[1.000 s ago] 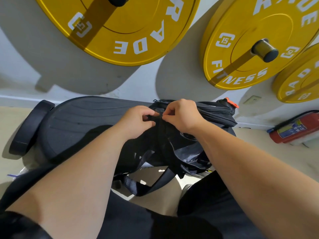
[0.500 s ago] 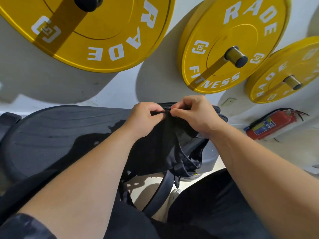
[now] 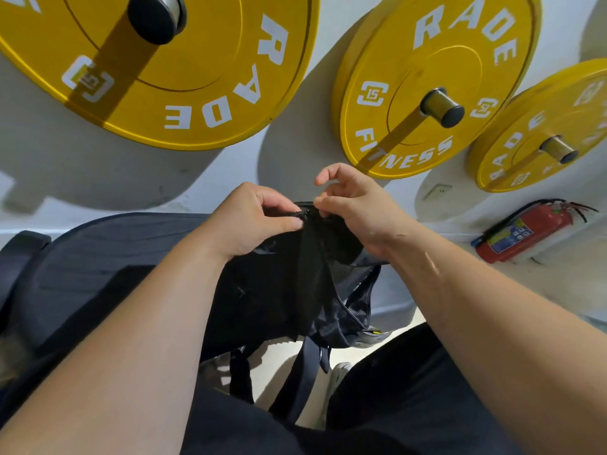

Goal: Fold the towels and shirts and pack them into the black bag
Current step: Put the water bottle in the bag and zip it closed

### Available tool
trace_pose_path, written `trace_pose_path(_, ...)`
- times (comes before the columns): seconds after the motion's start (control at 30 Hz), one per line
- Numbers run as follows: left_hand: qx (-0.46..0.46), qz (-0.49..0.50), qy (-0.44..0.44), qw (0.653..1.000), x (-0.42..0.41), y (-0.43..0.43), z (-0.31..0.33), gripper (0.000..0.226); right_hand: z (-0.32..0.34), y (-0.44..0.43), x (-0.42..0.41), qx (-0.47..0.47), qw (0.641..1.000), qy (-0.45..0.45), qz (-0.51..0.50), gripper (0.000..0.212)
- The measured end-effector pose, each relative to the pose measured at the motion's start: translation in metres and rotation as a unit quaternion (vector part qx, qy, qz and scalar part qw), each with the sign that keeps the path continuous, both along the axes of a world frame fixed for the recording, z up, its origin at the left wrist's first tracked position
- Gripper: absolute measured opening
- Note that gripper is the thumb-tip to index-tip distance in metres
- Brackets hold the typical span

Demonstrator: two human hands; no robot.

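The black bag (image 3: 279,290) hangs in front of me, held up by its top edge, with straps dangling toward the floor. My left hand (image 3: 253,218) pinches the bag's top edge at a small black zipper pull or tab. My right hand (image 3: 354,205) grips the top edge just to the right, thumb and lower fingers on the fabric, index finger lifted and curled. The two hands almost touch. No towels or shirts are visible; the bag's inside is hidden.
A dark ribbed platform (image 3: 108,257) lies behind the bag on the left. Yellow weight plates (image 3: 197,77) (image 3: 427,80) hang on pegs on the white wall. A red fire extinguisher (image 3: 525,231) lies at the wall's base on the right. My dark-clothed legs fill the bottom.
The bag has risen and the view tilted up and right. My right index finger has lifted off the fabric; both hands stay at the top edge.
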State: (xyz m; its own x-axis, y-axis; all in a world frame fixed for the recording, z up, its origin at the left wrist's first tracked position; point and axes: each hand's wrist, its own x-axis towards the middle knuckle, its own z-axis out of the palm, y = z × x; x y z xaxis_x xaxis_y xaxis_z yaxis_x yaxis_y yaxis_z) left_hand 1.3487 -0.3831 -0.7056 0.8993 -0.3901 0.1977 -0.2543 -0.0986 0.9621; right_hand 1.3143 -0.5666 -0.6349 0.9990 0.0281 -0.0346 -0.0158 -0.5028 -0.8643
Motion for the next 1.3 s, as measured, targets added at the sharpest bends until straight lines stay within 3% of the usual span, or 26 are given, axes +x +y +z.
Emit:
trace_pose_path(0.43,0.030,0.015,-0.077,0.996,-0.002,-0.008,-0.001,0.008,-0.004,-0.007,-0.016,-0.036,0.998,-0.056,-0.007,0.022)
trace_pose_path(0.67,-0.014,0.162,-0.052,0.985,0.019,0.025,-0.007,0.020,-0.005,-0.017,-0.020,-0.040,0.995,-0.090,-0.027,0.019)
trace_pose_path(0.8,0.013,0.093,-0.046,0.995,0.005,0.027,0.005,0.019,-0.003,-0.020,-0.021,0.002,0.996,-0.094,-0.009,0.020)
trace_pose_path(0.97,0.073,0.004,-0.161,0.984,-0.019,0.010,0.022,0.018,-0.013,-0.006,-0.026,0.017,0.995,-0.085,0.050,0.021)
trace_pose_path(1.17,0.148,0.003,-0.181,0.972,-0.019,0.014,0.016,0.019,-0.017,0.008,-0.020,-0.032,0.993,-0.100,0.058,0.019)
trace_pose_path(1.3,0.165,0.037,-0.164,0.972,-0.015,0.020,0.013,0.016,-0.013,0.013,-0.010,-0.129,0.978,-0.130,0.096,0.020)
